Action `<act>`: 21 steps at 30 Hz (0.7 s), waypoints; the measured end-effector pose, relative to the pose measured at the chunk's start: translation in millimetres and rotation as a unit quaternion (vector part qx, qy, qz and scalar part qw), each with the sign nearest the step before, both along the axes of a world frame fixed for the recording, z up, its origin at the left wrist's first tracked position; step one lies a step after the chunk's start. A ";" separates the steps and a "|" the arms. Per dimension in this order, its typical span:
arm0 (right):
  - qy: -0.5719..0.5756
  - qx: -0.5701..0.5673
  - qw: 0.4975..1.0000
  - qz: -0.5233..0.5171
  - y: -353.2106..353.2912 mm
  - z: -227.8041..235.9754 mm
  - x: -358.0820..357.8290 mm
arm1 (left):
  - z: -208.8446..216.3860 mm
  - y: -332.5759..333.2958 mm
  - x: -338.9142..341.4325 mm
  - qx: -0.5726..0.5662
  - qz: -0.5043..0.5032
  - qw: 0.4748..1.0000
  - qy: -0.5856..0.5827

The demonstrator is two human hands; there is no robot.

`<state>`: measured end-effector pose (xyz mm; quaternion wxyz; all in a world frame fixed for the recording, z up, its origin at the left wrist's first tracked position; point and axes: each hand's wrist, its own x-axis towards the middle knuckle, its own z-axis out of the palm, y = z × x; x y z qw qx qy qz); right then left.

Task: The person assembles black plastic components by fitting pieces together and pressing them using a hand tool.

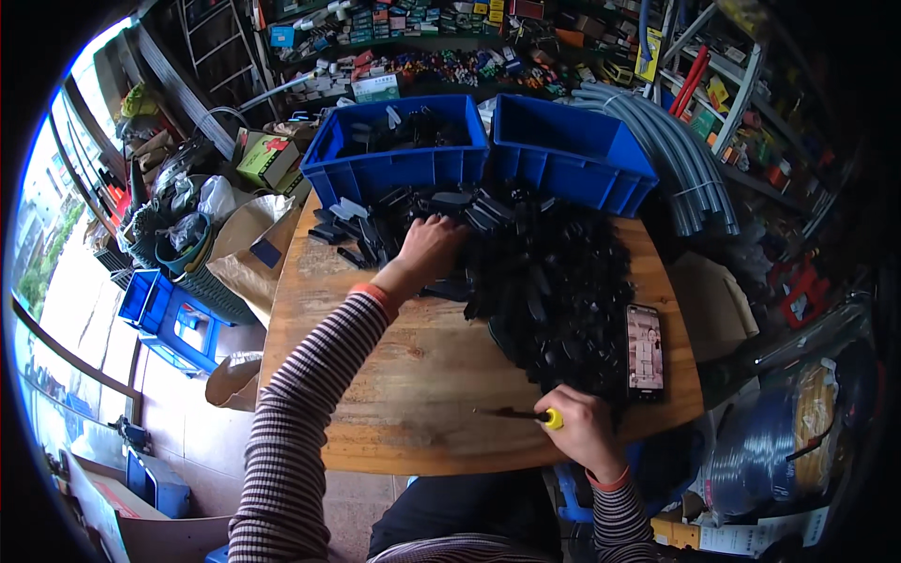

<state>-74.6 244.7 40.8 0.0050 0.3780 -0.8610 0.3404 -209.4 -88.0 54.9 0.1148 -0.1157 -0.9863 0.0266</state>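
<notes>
1. Here's the left hand [433, 246], well out across the bench [404, 385], palm down at the left side of the heap of black parts [554, 272]. The fingertips are lost among the dark shapes, so I can't tell whether they pinch a piece or merely touch.

2. Now the right hand [582, 427], close to the near edge: fingers wrapped round a yellow-handled tool [514, 414], its thin dark shaft pointing left. Held like that, the tip sits over bare wood, probably handy for keeping it clear of the loose pieces.

3. And the two hands are well apart, one far, one near; that split seems to leave the left free among the parts while the right minds the tool.

4. The heap itself sprawls over the middle and right of the bench, within both arms' range, which presumably explains the spot.

5. Along the far edge, two blue bins stand side by side: the left bin [399, 169] holds more dark pieces, and the right bin [568, 180] sits just beyond the heap, perhaps for easy reach.

6. Over right, a phone [645, 352] lies screen up beside the heap, likely so the display can be glanced at.
</notes>
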 end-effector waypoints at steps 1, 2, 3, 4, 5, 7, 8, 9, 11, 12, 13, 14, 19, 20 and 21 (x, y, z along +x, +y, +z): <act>0.003 -0.023 1.000 0.002 -0.6 1.7 1.6 | -12.9 -7.8 2.8 0.076 -0.002 0.997 0.032; -0.005 -0.022 1.000 0.000 0.4 4.5 2.7 | -15.1 -6.6 11.3 0.153 -0.007 0.986 0.059; -0.020 -0.048 0.998 -0.018 1.3 10.0 2.1 | -18.0 -4.3 20.0 0.229 -0.010 0.970 0.086; -0.037 -0.074 0.996 -0.036 1.7 15.2 0.6 | -20.9 -2.4 29.4 0.230 -0.008 0.970 0.077; -0.053 -0.100 0.992 -0.054 1.2 17.2 -0.7 | -23.4 -2.5 40.4 0.252 -0.002 0.960 0.119; -0.054 -0.140 0.985 -0.090 1.9 13.2 -4.3 | -6.6 15.8 66.1 0.299 0.002 0.933 0.202; -0.047 -0.183 0.975 -0.118 -0.3 10.2 -6.9 | -13.9 25.6 84.7 0.341 -0.035 0.925 0.164; -0.055 -0.182 0.974 -0.120 -6.3 7.9 -9.1 | -25.7 36.5 110.4 0.381 -0.070 0.913 0.125; -0.031 -0.183 0.979 -0.082 -18.2 8.6 -12.4 | -49.3 71.9 154.9 0.408 -0.082 0.909 0.032; -0.020 -0.184 0.981 -0.060 -25.0 8.2 -13.4 | -54.0 81.9 167.1 0.412 -0.080 0.907 0.028; -0.025 -0.181 0.982 -0.056 -34.1 7.8 -14.6 | -53.1 89.2 180.4 0.380 -0.037 0.924 0.008; -0.006 -0.177 0.983 -0.045 -43.1 7.7 -17.5 | -50.5 93.1 188.3 0.349 0.002 0.937 -0.011; 0.044 -0.145 0.988 -0.028 -67.7 -5.7 -19.8 | -35.0 86.6 201.8 0.251 0.042 0.960 -0.118; 0.047 -0.135 0.989 -0.031 -71.0 -7.8 -20.0 | -34.4 79.5 203.2 0.244 -0.039 0.968 -0.050; 0.049 -0.132 0.990 -0.030 -74.1 -9.4 -20.9 | -34.1 72.6 203.8 0.233 -0.121 0.965 0.019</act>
